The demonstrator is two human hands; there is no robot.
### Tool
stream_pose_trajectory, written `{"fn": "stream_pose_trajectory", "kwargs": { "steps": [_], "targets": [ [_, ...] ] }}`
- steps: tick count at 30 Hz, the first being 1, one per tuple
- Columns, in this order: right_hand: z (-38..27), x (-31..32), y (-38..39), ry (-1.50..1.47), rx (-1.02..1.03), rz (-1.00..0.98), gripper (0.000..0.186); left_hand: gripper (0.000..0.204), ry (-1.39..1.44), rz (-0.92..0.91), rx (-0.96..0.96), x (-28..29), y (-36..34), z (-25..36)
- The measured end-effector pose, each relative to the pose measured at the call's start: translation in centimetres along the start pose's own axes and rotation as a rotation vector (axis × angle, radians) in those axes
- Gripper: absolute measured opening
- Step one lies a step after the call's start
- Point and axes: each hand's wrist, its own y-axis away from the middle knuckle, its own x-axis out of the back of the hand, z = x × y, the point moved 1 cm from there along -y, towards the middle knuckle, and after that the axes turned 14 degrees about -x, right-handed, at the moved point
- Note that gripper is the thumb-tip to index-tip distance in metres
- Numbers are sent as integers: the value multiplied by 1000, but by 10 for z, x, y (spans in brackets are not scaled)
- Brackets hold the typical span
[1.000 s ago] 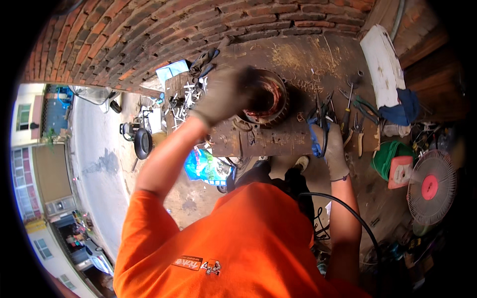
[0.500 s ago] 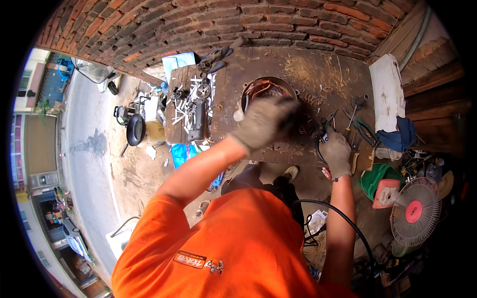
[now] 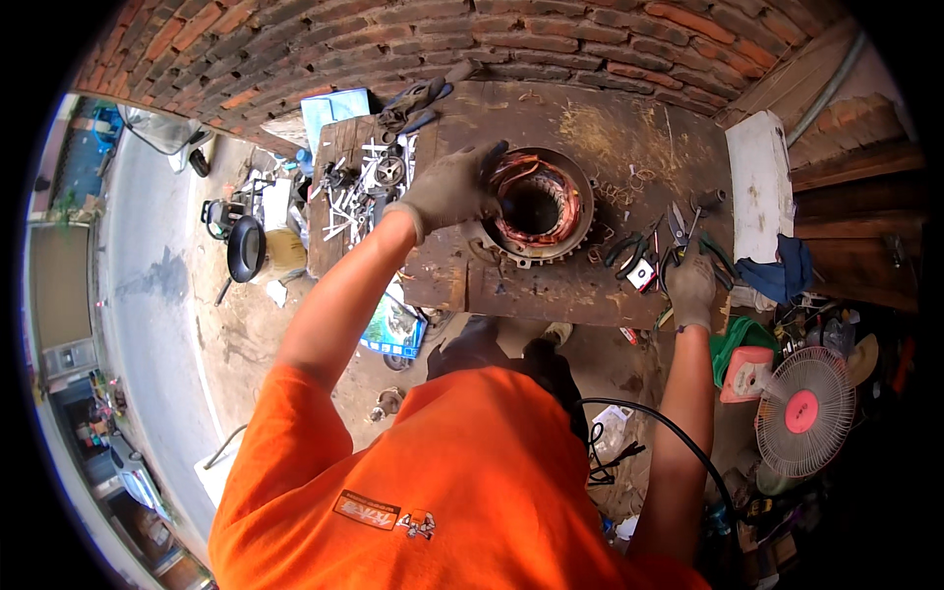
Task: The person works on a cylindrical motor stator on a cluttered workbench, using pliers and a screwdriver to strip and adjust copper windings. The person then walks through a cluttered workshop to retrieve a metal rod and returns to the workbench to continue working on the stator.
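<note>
Pavement runs down the far left, grey and bare, with a black pan [image 3: 245, 248] lying near a dirt patch beside it. Next comes a blue, flat rectangular package [image 3: 395, 329] on the ground under the edge of my wooden workbench [image 3: 551, 285]. A pale blue sheet [image 3: 332, 106] lies at the bench's back left corner, beside a heap of small metal parts [image 3: 359, 187]. My gloved left hand [image 3: 447, 185] grips the rim of the motor stator [image 3: 536, 205], fingers curled over its copper windings; it sits mid-bench. Further right, my gloved right hand [image 3: 691, 285] closes around pliers [image 3: 678, 258] among scattered hand tools. A white oblong box [image 3: 759, 187] stands at the bench's right end, then a fan [image 3: 801, 411] with a red round centre label.
</note>
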Motion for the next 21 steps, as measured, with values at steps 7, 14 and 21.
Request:
{"fn": "stream_pose_trajectory", "kwargs": {
  "steps": [7, 14, 21],
  "targets": [
    [-57, 66, 24, -263, 15, -52, 44, 60, 71, 19, -42, -5, 1, -21],
    [-184, 136, 94, -387, 647, -141, 37, 62, 90, 71, -127, 8, -31, -11],
    [-196, 117, 127, -214, 556, -269, 57, 50, 103, -29, -47, -18, -62, -15]
  ]
}}
